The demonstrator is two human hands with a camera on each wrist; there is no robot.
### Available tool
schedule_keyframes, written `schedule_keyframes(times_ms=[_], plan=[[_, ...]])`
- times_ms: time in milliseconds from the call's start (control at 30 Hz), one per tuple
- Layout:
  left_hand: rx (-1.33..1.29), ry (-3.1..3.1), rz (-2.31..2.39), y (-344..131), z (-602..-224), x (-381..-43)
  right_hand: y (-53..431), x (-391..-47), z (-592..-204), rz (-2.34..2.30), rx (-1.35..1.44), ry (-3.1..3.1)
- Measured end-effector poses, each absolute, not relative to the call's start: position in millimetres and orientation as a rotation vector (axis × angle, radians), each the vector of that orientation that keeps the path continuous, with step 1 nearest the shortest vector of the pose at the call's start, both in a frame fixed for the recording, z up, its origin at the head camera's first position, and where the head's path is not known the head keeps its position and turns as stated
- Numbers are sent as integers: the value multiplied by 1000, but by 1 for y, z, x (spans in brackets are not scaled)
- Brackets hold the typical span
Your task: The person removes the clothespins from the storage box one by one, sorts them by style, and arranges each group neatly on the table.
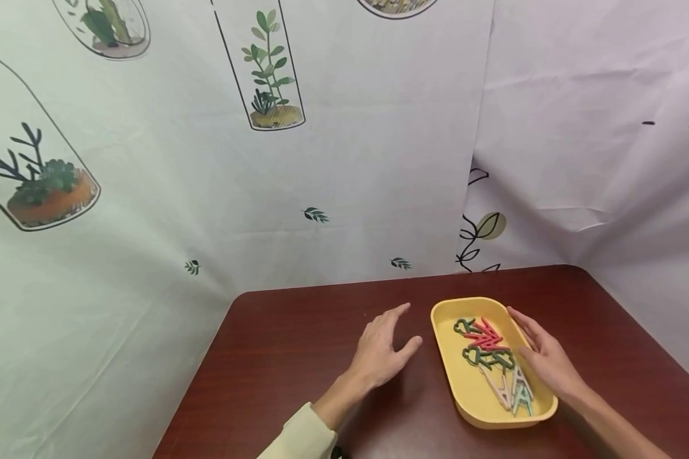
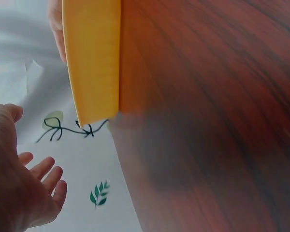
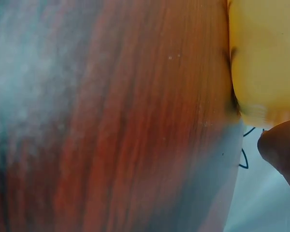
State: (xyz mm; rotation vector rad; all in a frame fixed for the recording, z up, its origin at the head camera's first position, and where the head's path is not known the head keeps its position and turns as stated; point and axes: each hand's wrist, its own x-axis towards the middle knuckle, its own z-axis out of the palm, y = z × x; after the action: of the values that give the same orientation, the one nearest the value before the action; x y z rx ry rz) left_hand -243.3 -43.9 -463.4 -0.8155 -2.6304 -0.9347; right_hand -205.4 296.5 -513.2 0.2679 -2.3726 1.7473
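Note:
A yellow plastic tray point(image 1: 456, 382) with rounded corners stands on the right part of the table. Inside lie several small clips shaped like clothespins: red ones point(image 1: 487, 336), pale ones point(image 1: 498, 387), a light teal one point(image 1: 522, 400), and dark green looped pieces point(image 1: 482, 357). My right hand point(image 1: 551, 363) holds the tray's right rim, thumb over the edge and fingers along the outer wall. To the left of the tray, my left hand point(image 1: 377, 354) hovers with fingers spread and nothing in it. The left wrist view shows that hand point(image 2: 26, 188) apart from the tray's side wall point(image 2: 94, 63).
The dark reddish-brown wooden table point(image 1: 281, 357) has rounded back corners. Directly behind it hangs a white cloth point(image 1: 356, 178) printed with plants in glass jars and small leaves, and its folds continue down the right side.

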Motion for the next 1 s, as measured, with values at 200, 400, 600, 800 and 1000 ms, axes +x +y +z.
schedule_keyframes(times_ms=[200, 400, 600, 800, 1000], plan=[[-897, -2636, -984, -21, -462, -243, 298, -206, -516, 1733, 286, -2344], [-980, -2624, -991, 0, -462, -242, 298, -207, -519, 1747, 286, -2331], [-1087, -2606, -979, 20, -462, -245, 299, -207, -519, 1756, 314, -2289], [-1140, -2633, -929, 39, -462, -244, 300, -208, -522, 1781, 360, -2242], [-1225, -2656, -830, 54, -464, -244, 301, -208, -524, 1760, 380, -2235]])
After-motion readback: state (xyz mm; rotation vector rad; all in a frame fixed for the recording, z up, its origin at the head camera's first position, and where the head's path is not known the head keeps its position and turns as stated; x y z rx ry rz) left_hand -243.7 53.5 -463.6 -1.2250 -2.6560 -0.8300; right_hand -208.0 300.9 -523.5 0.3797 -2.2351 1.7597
